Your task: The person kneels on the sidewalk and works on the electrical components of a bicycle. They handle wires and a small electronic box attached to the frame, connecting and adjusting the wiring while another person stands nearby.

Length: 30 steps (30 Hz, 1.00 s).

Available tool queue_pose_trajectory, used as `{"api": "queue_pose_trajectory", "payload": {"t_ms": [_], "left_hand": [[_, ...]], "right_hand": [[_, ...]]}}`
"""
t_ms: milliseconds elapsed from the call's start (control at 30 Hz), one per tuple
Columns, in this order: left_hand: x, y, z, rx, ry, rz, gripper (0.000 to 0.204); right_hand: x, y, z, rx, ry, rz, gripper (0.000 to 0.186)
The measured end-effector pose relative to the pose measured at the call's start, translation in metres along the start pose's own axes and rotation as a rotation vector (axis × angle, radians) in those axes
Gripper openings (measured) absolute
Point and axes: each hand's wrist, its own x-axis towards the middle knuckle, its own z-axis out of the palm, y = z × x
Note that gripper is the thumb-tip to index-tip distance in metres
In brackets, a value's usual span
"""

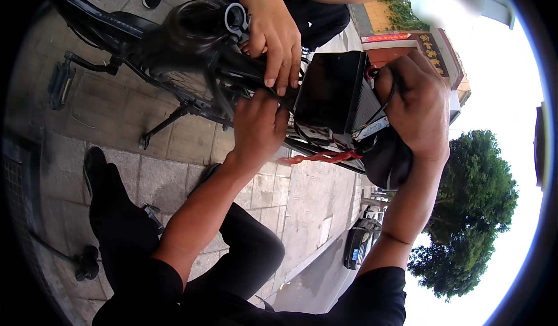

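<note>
My left hand (256, 125) is closed, its fingertips curled against the bike frame beside a dark cable; what they grip is hidden. My right hand (415, 102) is closed at the right end of a black box (328, 90), pinching a thin black wire that loops by its fingers. Below the box hang twisted red wires (322, 157). A small white-labelled part (371, 128) sits between the box and my right wrist. Another person's hand (276, 38) reaches from above and rests its fingers on the frame, just over my left hand.
The black bicycle (197, 64) stretches left, with a silver clamp ring (235, 18), a pedal (60, 86) and a kickstand (160, 127). The other person crouches opposite. Paving slabs (157, 181) lie below. A parked car (361, 242) and a tree (474, 210) are farther off.
</note>
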Motion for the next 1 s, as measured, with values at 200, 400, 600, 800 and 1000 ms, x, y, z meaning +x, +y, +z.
{"api": "queue_pose_trajectory", "payload": {"t_ms": [200, 400, 600, 800, 1000], "left_hand": [[0.002, 0.002, -0.006, 0.0, -0.056, -0.056, 0.017], [-0.015, 0.009, -0.004, -0.19, -0.041, -0.193, 0.015], [-0.017, -0.001, 0.006, -0.343, -0.087, -0.327, 0.015], [-0.004, 0.006, -0.002, -0.182, 0.03, -0.07, 0.016], [0.005, 0.002, -0.005, -0.12, 0.006, -0.08, 0.011]], "right_hand": [[0.003, 0.007, -0.002, 0.037, -0.094, -0.002, 0.007], [0.004, 0.015, 0.01, 0.066, -0.217, 0.008, 0.011], [0.008, 0.016, 0.004, 0.081, -0.229, -0.017, 0.013], [0.002, 0.014, 0.005, 0.103, -0.152, 0.042, 0.012], [-0.002, 0.001, -0.003, 0.065, -0.075, 0.088, 0.01]]}}
